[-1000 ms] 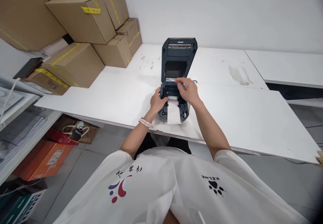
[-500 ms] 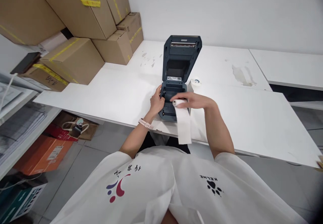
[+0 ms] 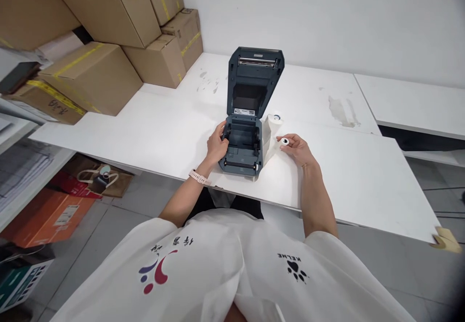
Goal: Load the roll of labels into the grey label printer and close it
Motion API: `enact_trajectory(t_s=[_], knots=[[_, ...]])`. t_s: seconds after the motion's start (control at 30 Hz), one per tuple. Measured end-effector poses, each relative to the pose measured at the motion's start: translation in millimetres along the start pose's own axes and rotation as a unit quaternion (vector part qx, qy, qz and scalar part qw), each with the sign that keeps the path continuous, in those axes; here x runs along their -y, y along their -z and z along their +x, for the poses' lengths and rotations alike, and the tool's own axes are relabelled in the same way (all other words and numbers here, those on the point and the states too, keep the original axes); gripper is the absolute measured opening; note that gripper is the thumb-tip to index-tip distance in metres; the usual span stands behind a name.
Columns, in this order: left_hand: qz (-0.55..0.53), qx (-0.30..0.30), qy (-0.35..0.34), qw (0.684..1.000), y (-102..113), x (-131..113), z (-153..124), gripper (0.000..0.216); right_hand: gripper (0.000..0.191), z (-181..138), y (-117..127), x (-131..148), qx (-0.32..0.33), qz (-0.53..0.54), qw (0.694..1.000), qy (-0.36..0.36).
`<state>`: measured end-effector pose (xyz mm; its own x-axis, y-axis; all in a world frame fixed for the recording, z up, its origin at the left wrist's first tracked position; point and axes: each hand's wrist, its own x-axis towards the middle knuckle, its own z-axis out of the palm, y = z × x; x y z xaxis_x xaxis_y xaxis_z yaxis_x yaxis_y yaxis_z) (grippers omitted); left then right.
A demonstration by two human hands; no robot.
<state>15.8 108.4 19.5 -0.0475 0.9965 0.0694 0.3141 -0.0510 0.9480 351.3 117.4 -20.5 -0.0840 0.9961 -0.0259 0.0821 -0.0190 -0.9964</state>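
A dark blue-grey label printer (image 3: 241,155) stands on the white table with its lid (image 3: 254,77) raised and its roll bay bare. My left hand (image 3: 217,145) is closed around the printer's left side, thumb over the rim. To the right of the printer, my right hand (image 3: 297,148) pinches a small white paper roll (image 3: 285,142), whose dark core hole faces up. Just behind it stands a larger white roll (image 3: 275,119), with loose white paper (image 3: 268,143) beside the printer's right wall.
Cardboard boxes (image 3: 90,77) with yellow tape are stacked at the left end of the table (image 3: 334,176). A white wall (image 3: 308,17) rises behind. On a low level at left are an orange box (image 3: 47,220) and a bag with handles (image 3: 103,176).
My right hand has carried the small paper roll from over the printer's bay to the table on its right. My left hand keeps its hold on the printer; the view has shifted slightly.
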Motion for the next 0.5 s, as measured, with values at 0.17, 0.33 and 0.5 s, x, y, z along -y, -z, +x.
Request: enact_trajectory(t_s=[0.17, 0.33, 0.5], knots=[[0.027, -0.007, 0.004, 1.0, 0, -3, -1, 0.08, 0.08, 15, 21, 3, 0.002, 0.007, 1.0, 0.012], [0.045, -0.007, 0.007, 0.999, 0, -6, -1, 0.08, 0.099, 65, 21, 14, -0.025, -0.061, 0.998, 0.011], [0.009, -0.004, 0.01, 1.0, 1, -4, -2, 0.081, 0.079, 93, -13, 32, 0.007, -0.136, 0.99, -0.024]])
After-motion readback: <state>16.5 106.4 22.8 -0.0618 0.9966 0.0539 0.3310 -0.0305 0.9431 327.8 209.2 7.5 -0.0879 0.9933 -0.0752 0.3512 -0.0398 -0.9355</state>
